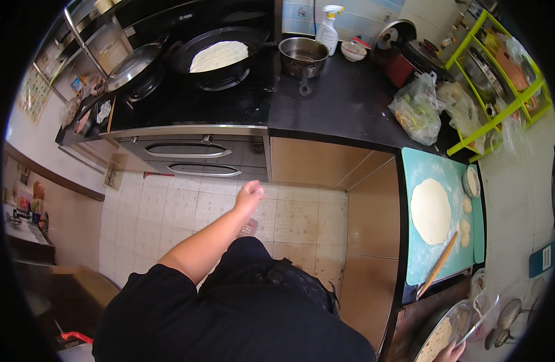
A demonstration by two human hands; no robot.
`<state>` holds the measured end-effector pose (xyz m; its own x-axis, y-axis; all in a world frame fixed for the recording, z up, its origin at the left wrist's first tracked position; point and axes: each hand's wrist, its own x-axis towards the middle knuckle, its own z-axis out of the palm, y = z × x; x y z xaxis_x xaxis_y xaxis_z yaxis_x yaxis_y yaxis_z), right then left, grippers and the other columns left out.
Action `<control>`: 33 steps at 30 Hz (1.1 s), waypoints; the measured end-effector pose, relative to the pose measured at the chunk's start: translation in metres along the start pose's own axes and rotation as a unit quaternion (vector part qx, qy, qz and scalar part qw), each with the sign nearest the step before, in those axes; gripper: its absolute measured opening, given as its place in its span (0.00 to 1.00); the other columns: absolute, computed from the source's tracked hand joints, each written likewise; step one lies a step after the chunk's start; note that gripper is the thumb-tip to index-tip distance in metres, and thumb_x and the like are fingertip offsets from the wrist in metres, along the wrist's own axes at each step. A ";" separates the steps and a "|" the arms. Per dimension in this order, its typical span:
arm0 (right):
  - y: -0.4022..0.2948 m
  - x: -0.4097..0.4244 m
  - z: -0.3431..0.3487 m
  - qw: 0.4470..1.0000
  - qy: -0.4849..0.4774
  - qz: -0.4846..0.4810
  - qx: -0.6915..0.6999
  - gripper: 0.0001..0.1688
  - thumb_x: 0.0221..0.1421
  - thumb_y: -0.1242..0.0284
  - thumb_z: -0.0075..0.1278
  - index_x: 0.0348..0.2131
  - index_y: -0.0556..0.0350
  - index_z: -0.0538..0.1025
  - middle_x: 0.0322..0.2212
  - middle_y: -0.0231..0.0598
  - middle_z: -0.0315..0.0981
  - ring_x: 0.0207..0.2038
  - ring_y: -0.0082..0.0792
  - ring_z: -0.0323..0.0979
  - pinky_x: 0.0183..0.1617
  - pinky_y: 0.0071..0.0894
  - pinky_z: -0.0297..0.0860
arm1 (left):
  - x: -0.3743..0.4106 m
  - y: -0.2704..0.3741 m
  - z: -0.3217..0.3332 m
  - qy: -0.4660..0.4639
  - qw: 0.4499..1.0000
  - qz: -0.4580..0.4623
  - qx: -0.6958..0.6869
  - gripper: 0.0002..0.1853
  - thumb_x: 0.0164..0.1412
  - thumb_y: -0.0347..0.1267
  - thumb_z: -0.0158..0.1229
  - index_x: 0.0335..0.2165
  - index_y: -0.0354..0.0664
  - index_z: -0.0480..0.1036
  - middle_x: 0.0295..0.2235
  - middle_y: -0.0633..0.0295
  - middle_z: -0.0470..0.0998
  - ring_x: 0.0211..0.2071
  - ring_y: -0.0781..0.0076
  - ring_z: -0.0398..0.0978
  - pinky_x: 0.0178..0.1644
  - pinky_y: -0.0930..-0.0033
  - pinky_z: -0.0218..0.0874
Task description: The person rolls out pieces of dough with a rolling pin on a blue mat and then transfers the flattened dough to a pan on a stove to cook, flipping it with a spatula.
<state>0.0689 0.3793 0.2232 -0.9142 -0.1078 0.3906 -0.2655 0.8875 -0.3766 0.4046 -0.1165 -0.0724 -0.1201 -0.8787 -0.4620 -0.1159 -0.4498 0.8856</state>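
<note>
My left hand (250, 197) hangs over the tiled floor in front of the stove, its fingers curled in and nothing visible in them. At the lower right, my right hand (450, 352), partly cut off by the picture's edge, grips the rim of what looks like a transparent lid (479, 322), tilted up. Beside it a browned flatbread (435, 338) lies in a round vessel. A pale flatbread (220, 56) lies in a black wok (182, 63) on the stove. On a floured turquoise mat (422, 262) rest a rolled dough round (431, 211), a wooden rolling pin (438, 264) and several dough balls (465, 227).
A lidded pan (134, 68) stands left of the wok. On the black counter (331, 106) are a steel saucepan (303, 50), a spray bottle (328, 31), a small bowl (353, 50), a red cooker (404, 68) and a plastic bag of vegetables (417, 111). A green rack (499, 113) stands behind the mat.
</note>
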 end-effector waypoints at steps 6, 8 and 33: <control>-0.165 -0.038 0.042 0.975 -0.176 -0.026 0.136 0.23 0.57 0.70 0.48 0.50 0.64 0.67 0.41 0.44 0.70 0.41 0.34 0.67 0.45 0.29 0.65 | 0.119 -0.016 -0.097 0.098 0.963 -0.116 -0.223 0.24 0.64 0.42 0.46 0.55 0.48 0.57 0.47 0.59 0.72 0.42 0.63 0.73 0.42 0.60 0.61; -0.146 -0.048 0.103 0.891 -0.202 -0.075 0.399 0.19 0.57 0.82 0.42 0.50 0.64 0.65 0.37 0.29 0.69 0.35 0.19 0.65 0.39 0.19 0.63 | 0.160 -0.011 -0.127 0.132 0.947 -0.116 -0.267 0.25 0.64 0.43 0.46 0.56 0.48 0.56 0.51 0.57 0.68 0.46 0.59 0.70 0.46 0.57 0.61; -0.710 -0.097 0.250 0.769 -0.102 -0.619 -0.123 0.21 0.54 0.65 0.48 0.48 0.46 0.70 0.29 0.44 0.72 0.29 0.45 0.74 0.31 0.42 0.69 | 0.237 -0.006 -0.235 -0.087 0.850 -0.370 -0.364 0.13 0.65 0.41 0.36 0.36 0.46 0.63 0.36 0.56 0.78 0.28 0.70 0.74 0.26 0.67 0.63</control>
<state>0.2698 -0.3520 0.2425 -0.0427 -0.9841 0.1722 -0.9280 0.1029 0.3582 0.6081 -0.3597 -0.1756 -0.4305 -0.3030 -0.8502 0.4103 -0.9047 0.1147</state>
